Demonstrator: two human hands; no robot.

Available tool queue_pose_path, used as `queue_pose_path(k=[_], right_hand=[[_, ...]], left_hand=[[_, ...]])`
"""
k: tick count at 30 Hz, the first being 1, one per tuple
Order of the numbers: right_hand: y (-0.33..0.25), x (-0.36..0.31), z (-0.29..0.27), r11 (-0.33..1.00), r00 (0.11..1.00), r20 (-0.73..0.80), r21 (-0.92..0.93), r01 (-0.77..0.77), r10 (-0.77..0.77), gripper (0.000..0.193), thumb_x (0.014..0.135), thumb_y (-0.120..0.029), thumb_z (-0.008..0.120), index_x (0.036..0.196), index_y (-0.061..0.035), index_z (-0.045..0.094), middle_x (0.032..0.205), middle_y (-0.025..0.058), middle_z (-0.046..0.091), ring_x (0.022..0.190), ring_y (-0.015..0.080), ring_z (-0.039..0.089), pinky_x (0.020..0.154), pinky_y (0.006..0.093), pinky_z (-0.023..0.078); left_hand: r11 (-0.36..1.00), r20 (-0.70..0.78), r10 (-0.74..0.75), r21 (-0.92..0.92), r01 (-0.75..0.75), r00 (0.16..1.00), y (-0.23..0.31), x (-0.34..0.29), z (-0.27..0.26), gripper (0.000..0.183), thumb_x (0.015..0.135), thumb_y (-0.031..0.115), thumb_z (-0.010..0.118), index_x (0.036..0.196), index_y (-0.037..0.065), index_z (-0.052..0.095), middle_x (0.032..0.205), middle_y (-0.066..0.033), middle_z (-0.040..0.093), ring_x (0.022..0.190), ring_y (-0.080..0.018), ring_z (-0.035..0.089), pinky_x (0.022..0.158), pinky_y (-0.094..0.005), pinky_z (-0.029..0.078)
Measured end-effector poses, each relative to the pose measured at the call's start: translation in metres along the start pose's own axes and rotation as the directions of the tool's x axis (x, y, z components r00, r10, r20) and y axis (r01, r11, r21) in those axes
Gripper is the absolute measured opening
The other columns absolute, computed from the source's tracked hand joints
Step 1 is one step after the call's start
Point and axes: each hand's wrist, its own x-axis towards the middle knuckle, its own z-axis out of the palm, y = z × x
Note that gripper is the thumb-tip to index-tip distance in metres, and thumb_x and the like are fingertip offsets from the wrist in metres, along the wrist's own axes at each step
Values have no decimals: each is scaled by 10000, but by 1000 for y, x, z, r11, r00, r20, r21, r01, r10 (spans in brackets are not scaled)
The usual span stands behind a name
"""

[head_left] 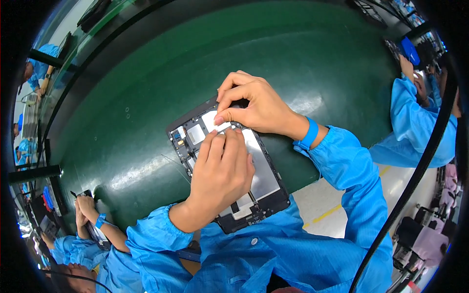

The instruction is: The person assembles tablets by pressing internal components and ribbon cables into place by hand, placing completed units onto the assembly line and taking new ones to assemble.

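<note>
An opened tablet [264, 178] lies tilted in front of me, overhanging the bench's near edge, its black frame, silver-white plates and small circuit parts exposed. My left hand [220, 171] rests over its middle, fingers bent and close together, their tips down by a white plate near the far end. My right hand [254, 103] reaches in from the right over the far end. Its thumb and index finger come together by the white plate [209, 118]; whatever sits between them is too small to make out. Both hands' fingertips nearly meet there.
The tablet rests on a green bench top [146, 88]. A black cable [415, 180] hangs at the right. Co-workers in blue sleeves are close by: one handles a device at lower left [100, 234], another sits at the right [408, 122]. Equipment stands along the left edge.
</note>
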Motion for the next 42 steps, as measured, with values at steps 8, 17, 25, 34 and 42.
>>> queue_pose_path(k=[8,17,25,34,42], right_hand=[[1,0,0,1000,1000,0,-5,11,-11,143,828,-187,964,886,-94,873,995,36,721,996,216,676,839,363,540],[-1,1,-4,1000,1000,22,9,0,0,157,849,-197,963,897,-81,870,1011,54,725,1002,216,689,859,358,549],[-2,4,-10,997,996,71,42,-58,55,176,962,-120,844,1121,-43,851,1089,95,787,1057,228,707,936,369,561],[-1,4,-13,996,994,98,70,-64,57,272,966,-73,793,1236,-40,816,1148,118,792,1105,238,706,1005,378,559],[-2,5,-13,993,993,97,89,-80,71,297,950,-39,775,1245,-39,809,1118,106,776,1088,217,710,1006,364,559]], left_hand=[[994,-1,-50,-99,50,999,-1,6,-1,436,886,153,727,1212,-136,699,1147,-215,647,1021,-322,611,911,-431,522],[987,-155,-15,-162,-10,988,-20,5,13,391,833,106,732,1165,-100,732,1090,-170,670,964,-312,646,846,-428,518],[998,-215,-22,-68,8,976,-17,1,6,406,742,87,758,1137,8,814,1092,-90,743,948,-286,680,823,-434,523],[996,-221,-37,-87,18,975,-17,4,5,402,749,82,762,1143,26,818,1085,-87,738,944,-285,680,813,-432,515],[989,-219,-38,-151,4,975,-21,5,7,358,757,92,771,1095,-20,812,1092,-114,725,964,-281,687,870,-436,526]])
